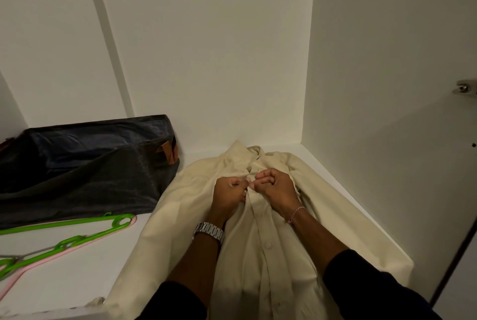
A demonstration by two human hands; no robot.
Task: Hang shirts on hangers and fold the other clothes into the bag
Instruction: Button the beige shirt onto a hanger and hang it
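A cream button-up shirt (180, 216) lies face up on the white shelf (77, 273), collar toward the back wall. My left hand (228, 194) and my right hand (275, 187) meet over the button placket just below the collar, each pinching the shirt's front edge at a button. A dark bag (85, 165) with brown leather tabs stands at the back left. Green hangers (64, 241) lie over a pink hanger (15, 281) on the shelf at the left.
The shelf sits inside a white wardrobe, with a back wall (206, 48) and a side wall (374, 87) close on the right. A door with a metal hinge (464, 87) stands at the far right. The shirt's hem hangs over the shelf's front edge.
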